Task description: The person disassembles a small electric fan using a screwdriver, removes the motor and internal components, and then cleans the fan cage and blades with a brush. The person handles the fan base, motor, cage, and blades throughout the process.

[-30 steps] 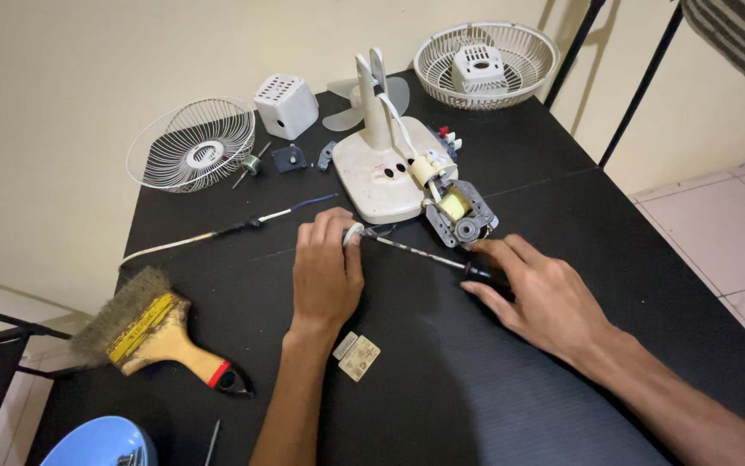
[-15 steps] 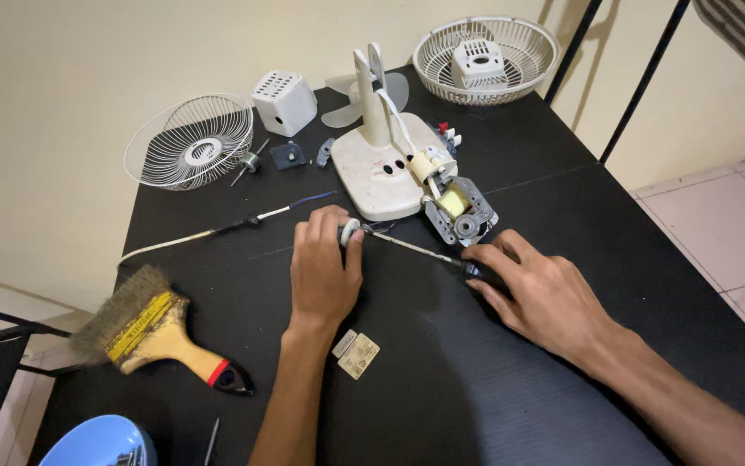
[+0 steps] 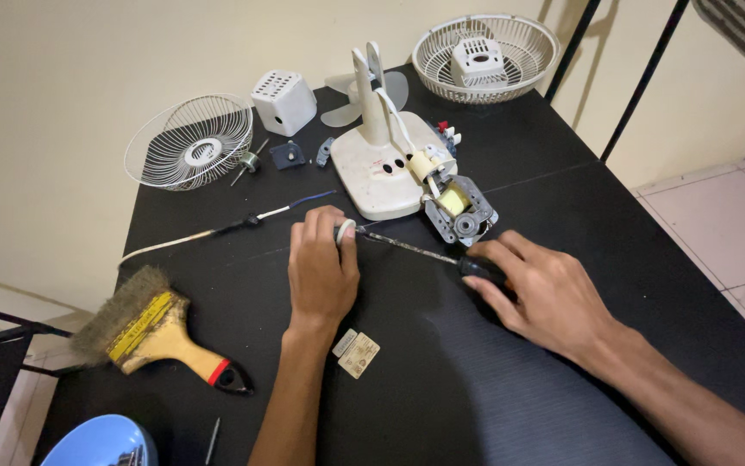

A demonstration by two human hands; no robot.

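Note:
My left hand (image 3: 322,266) rests on the black table (image 3: 562,198), its fingers pinching a small white part (image 3: 345,230) at one end of a thin dark rod (image 3: 407,248). My right hand (image 3: 545,293) grips the rod's black handle end (image 3: 481,269). The rod lies across the table between both hands. Just beyond it sits a white fan base (image 3: 381,168) with an upright stand, and a grey and yellow motor (image 3: 458,210) hangs from it by wires.
Front fan grille (image 3: 189,142) and white motor cover (image 3: 284,102) lie at the back left; the rear grille (image 3: 484,47) with a white housing sits back right. A paintbrush (image 3: 157,332), two small cards (image 3: 355,352), a power cord (image 3: 217,231), small parts (image 3: 288,155) and a blue object (image 3: 100,442) lie around.
Both hands have stayed on the rod; the right hand has shifted slightly along its handle. The view has moved a little.

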